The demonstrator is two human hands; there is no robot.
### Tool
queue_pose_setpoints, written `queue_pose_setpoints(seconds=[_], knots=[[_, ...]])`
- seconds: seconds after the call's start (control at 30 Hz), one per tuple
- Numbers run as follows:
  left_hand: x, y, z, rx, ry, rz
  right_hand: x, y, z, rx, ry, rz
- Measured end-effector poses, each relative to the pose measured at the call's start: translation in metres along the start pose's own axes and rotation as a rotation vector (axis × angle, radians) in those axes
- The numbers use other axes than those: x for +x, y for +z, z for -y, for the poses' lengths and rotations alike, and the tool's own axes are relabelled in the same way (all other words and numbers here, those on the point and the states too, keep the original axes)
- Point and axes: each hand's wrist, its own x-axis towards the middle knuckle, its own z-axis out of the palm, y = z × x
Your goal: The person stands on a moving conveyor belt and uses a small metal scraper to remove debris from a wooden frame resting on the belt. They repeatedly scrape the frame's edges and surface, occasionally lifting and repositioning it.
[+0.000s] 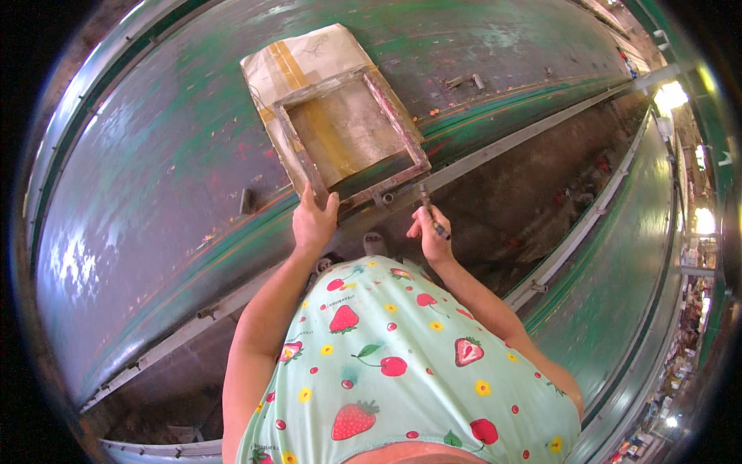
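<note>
A paint-stained rectangular frame [377, 87] lies partly over a flat piece of cardboard [328, 48] with brown tape strips. The frame's near side reaches past the edge of the long table. My left hand [314, 222] grips its near left corner, thumb on the near bar. Closed round the dark handle of a slim hand tool [427, 206] is my right hand [434, 238]. The tool's narrow end points up toward the frame's near right corner, seemingly just apart from it. Its exact kind is too small to tell.
The long green and grey table [154, 178] has a metal rail [495, 161] along its near edge. Small dark blocks [246, 201] and scraps [464, 80] lie on it. Behind me on the right runs another green table [595, 286], across a dark aisle floor [533, 185].
</note>
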Motion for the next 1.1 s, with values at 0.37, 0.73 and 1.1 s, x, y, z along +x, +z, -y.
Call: queue_pose_setpoints(seconds=[0.37, 0.73, 1.1], knots=[[-0.002, -0.009, 0.002, -0.073, 0.015, 0.061, -0.02, 0.013, -0.005, -0.13, -0.003, -0.037], [0.001, -0.006, -0.002, -0.359, -0.037, -0.029, 0.055, -0.049, 0.025, -0.132, -0.339, -0.146], [0.0, 0.02, -0.011, -0.043, -0.027, -0.506, 0.161, -0.223, 0.018, -0.072, -0.158, -0.211]])
